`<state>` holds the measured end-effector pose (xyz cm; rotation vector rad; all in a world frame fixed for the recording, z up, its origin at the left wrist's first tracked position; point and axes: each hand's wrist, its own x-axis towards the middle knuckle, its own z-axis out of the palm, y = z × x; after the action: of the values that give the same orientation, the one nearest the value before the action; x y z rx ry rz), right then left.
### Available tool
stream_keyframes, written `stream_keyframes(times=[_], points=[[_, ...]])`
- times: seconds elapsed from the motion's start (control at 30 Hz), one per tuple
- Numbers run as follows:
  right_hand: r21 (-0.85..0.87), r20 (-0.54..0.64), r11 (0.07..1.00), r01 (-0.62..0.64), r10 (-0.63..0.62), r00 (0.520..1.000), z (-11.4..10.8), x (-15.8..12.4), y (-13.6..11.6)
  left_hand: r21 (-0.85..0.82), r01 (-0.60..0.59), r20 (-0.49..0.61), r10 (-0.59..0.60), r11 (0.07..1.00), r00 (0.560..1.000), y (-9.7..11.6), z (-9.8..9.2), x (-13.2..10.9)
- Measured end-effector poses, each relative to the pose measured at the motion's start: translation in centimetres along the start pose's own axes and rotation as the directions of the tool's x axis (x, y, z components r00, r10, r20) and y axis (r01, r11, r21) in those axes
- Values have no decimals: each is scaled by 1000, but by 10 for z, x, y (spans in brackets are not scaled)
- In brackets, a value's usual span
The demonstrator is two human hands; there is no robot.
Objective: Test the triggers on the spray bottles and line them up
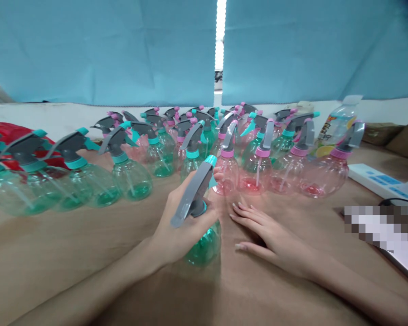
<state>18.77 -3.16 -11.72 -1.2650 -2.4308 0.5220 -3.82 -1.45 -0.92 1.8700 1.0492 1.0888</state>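
Note:
My left hand (180, 217) is wrapped round the neck of a green spray bottle (204, 246) with a grey trigger head and a turquoise nozzle. Its fingers partly hide the collar and trigger. To the right, my right hand (261, 231) lies palm down on the brown tabletop (258, 294), fingers stretched out and holding nothing. Just beyond my hands stand pink spray bottles (255, 176) with grey heads and pink collars. Green spray bottles (132, 181) with turquoise collars line up at the left.
More green and pink spray bottles crowd the back. A clear drink bottle (336, 122) with a label stands at the right rear. Near it lie a white device with blue panels (381, 179) and a partly pixelated flat object (404, 249). Red material (17, 133) is at the far left; a blue curtain (105, 50) hangs behind.

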Motion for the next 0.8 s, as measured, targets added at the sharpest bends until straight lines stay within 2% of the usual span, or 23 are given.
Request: stream_keyframes(times=[0.4,0.8], points=[[-38,28,999,-6,7,1000,0,0,0,-50,-24,15,24,998,1000,-2,1,1],[-17,16,1000,-16,17,1000,1,0,1,-27,-37,15,37,999,999,-5,1,0]])
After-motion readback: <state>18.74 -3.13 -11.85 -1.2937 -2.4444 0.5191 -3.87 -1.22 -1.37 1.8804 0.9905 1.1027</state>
